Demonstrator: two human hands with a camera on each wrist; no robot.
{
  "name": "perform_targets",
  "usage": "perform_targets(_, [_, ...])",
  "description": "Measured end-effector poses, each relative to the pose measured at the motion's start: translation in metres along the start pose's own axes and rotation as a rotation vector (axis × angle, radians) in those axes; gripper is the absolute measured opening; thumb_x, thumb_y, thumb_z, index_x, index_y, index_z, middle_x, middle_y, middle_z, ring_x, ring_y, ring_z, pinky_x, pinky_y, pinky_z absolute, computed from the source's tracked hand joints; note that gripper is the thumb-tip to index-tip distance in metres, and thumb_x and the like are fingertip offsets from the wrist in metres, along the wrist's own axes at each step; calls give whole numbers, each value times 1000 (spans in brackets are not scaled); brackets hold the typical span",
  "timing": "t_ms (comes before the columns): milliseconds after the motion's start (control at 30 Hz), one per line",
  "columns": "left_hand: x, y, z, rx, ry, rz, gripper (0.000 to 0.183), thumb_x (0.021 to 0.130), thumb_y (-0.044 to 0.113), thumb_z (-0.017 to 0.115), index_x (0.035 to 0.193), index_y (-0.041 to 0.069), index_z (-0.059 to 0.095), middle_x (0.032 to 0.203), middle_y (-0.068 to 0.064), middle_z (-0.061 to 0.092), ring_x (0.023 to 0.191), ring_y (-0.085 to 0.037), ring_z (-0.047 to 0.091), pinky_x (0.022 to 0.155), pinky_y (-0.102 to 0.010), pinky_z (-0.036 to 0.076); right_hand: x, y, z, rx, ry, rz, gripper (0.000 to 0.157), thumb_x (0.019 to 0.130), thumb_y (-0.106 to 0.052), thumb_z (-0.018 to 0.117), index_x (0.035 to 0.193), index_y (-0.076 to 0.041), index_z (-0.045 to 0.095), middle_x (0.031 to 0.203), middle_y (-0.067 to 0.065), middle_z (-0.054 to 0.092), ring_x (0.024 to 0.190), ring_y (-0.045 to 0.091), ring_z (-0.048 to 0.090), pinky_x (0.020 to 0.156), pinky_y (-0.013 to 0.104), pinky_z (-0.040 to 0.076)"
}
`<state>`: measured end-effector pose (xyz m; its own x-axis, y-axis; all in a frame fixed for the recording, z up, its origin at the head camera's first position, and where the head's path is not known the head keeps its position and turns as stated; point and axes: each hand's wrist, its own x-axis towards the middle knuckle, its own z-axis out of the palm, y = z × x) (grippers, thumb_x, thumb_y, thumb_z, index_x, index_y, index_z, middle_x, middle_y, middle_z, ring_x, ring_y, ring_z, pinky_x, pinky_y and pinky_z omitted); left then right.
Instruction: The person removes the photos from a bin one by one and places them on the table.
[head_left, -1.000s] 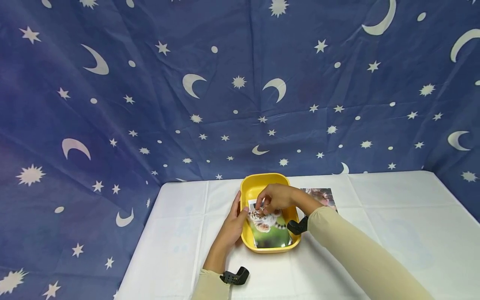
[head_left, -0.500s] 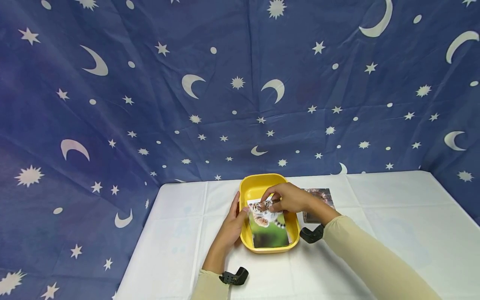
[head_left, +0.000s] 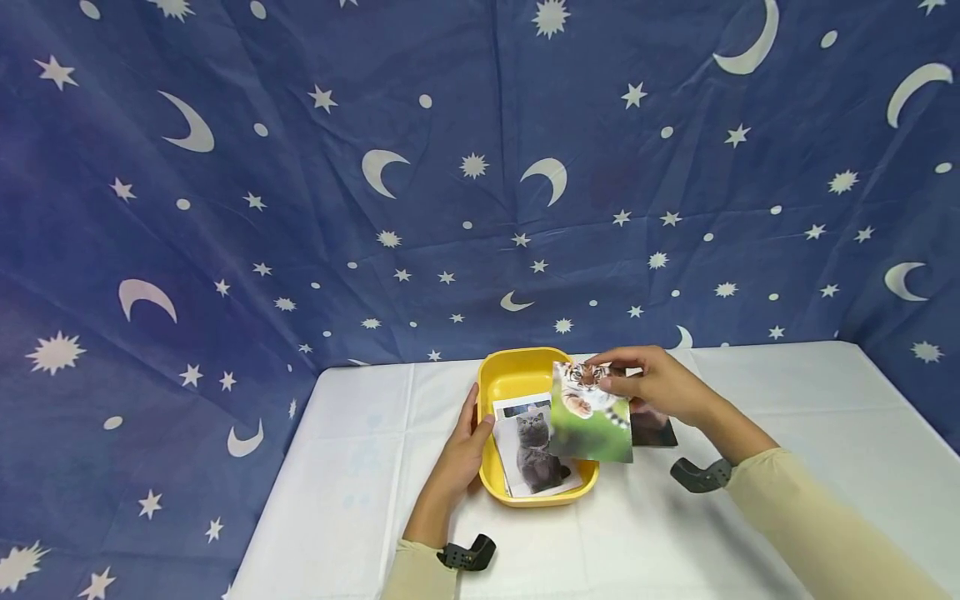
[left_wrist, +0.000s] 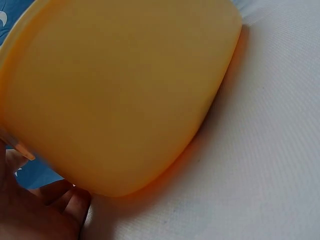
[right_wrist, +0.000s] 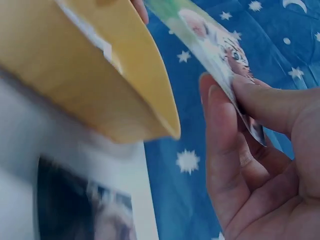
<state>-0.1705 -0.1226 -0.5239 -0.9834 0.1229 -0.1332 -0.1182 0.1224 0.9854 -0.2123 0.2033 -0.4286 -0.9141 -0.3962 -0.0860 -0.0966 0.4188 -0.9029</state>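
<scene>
Right hand (head_left: 652,383): thumb and fingers pressed together on the edge of the tiger photo (head_left: 592,429), at upper right as the head view has it. Thumb on the printed face, fingers behind; clear in the right wrist view. Not spread open, simply a pinch on the card.

Tiger photo held up, picture side toward the head camera. From there it overlaps the right side of the yellow tub (head_left: 517,358) and runs out past its rim. Right wrist view shows card and tub wall apart, card tilted.

Left hand (head_left: 462,450): grips the tub at its left side, thumb over the rim, fingers along the outer wall. Partly closed, with the wall between thumb and fingers. Left wrist view is mostly tub wall, with the hand at the lower left corner.

In the tub: cat photo (head_left: 534,458), a grey cat on pale ground, sitting a little askew on at least one more print. White edges and a dark strip of that print show above it; the rest is covered.

Right of the tub, on the counter (head_left: 337,483): a dark photo (head_left: 654,432), largely hidden behind the tiger photo and right hand. Lower part visible; subject not readable, blurred in the right wrist view.

Counter has a white covering with fold lines. Behind: blue drape (head_left: 420,217), pale moons, stars and dots. Pale sleeves (head_left: 817,525) on both arms, a black device (head_left: 468,552) at each wrist.
</scene>
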Motion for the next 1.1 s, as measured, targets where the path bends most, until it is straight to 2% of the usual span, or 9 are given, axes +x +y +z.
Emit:
perform_targets(233, [0,1,0,12,-2,-5,65,108,33,49,164,39,16,172,-4,14,159,-30,10,127,-55,9,-31,25,-19,-48,46,43,46,95,-30,74,138,-19,62,106,16,59,71,19,59,61,39,59])
perform_targets(433, [0,0,0,13,1,-20,65,108,34,48,164,39,15,172,-4,14,159,-29,10,128,-54,10,-53,51,-24,-62,71,94,44,95,-33,74,131,-13,60,122,18,64,73,16,60,63,40,58])
perform_targets(500, [-1,0,-1,15,4,-25,65,109,33,48,164,39,14,172,-4,14,159,-30,11,128,-54,10,-60,59,-23,-56,66,92,41,95,-32,73,130,-12,61,124,19,64,72,14,60,62,38,58])
perform_targets(733, [1,1,-2,27,4,-13,64,109,32,47,164,40,15,172,-5,14,159,-32,10,127,-56,10,-78,81,-11,-55,54,61,35,95,-29,73,125,-13,66,116,17,65,67,11,60,54,33,54])
perform_targets(900, [2,1,-3,26,7,-21,64,109,34,48,163,41,15,172,-4,15,159,-30,12,127,-54,11,-85,93,-1,-132,100,27,31,93,-31,75,120,-17,69,114,13,67,63,10,62,53,30,53])
perform_targets(1100, [2,0,-1,37,5,-27,64,109,34,48,163,43,15,172,-4,14,158,-31,11,127,-56,10,-91,98,6,-248,163,-8,30,90,-31,78,116,-19,70,105,6,71,57,4,56,50,26,49])
